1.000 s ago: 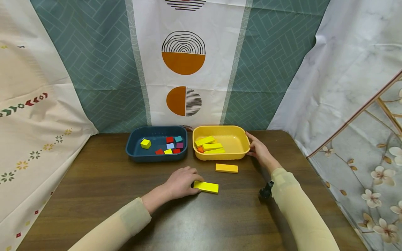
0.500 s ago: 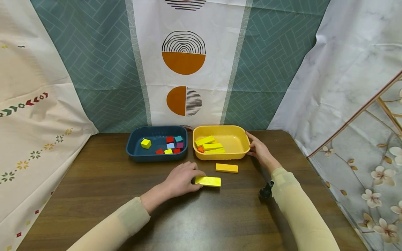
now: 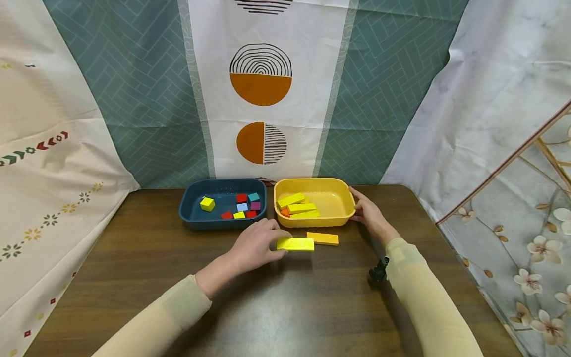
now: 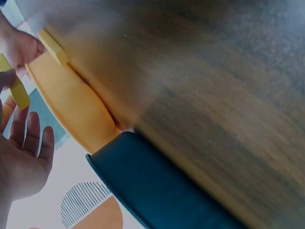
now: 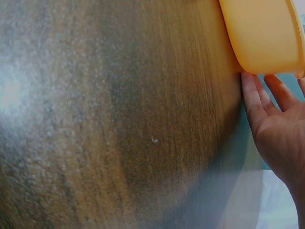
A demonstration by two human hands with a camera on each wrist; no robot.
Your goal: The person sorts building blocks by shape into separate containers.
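Observation:
My left hand point(image 3: 256, 246) pinches a flat, bright yellow block point(image 3: 296, 244) by its left end, between thumb and fingers. The block is held above the table, just in front of an orange-yellow block point(image 3: 323, 239) that lies on the wood. In the left wrist view the held block point(image 4: 20, 94) sits between thumb and fingertips, the other fingers being spread. My right hand point(image 3: 368, 213) touches the right end of the yellow tray point(image 3: 332, 223). Its fingers reach out straight against the tray's wall point(image 5: 267, 43) in the right wrist view. Several yellow blocks point(image 3: 302, 208) and an orange piece lie in the tray's left half.
Left of the yellow tray stands a dark blue tray point(image 3: 223, 224) holding several small coloured cubes point(image 3: 242, 207). Both trays are at the back of the wooden table point(image 3: 147, 267), before a patterned curtain point(image 3: 263, 114). A small black object point(image 3: 378, 270) is by the right sleeve.
My left hand has raised the yellow block off the table and carried it away from me, turning it slightly. The right hand and both trays stay where they were.

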